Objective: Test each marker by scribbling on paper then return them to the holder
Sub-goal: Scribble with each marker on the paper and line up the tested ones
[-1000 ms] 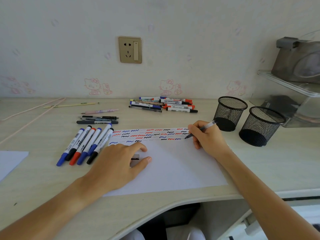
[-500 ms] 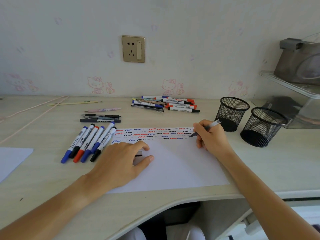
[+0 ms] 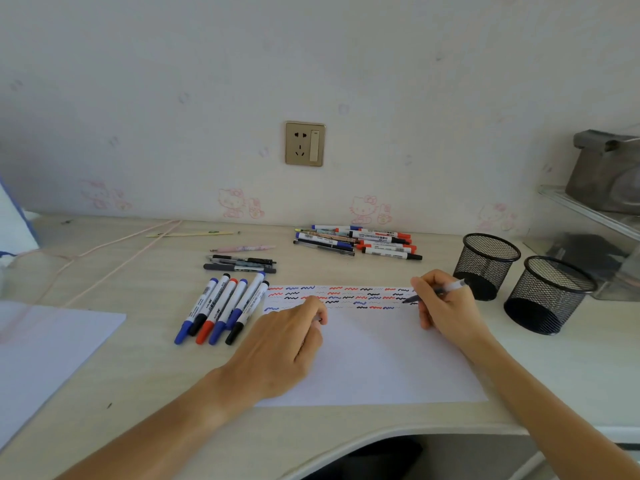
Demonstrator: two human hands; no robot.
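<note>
Since a second ago the left hand (image 3: 284,344) has curled its fingers in on the paper (image 3: 374,358); whether it holds anything cannot be told. Right hand (image 3: 446,306) grips a pen (image 3: 438,291) at the paper's far right corner, long axis running left to right, tip pointing left onto the scribble rows, back end toward the two mesh holders (image 3: 486,265) near the bench's (image 3: 138,375) right edge. Five markers (image 3: 225,306) lie side by side just left of the paper, caps toward the near edge. Another pile (image 3: 360,240) lies by the far edge.
</note>
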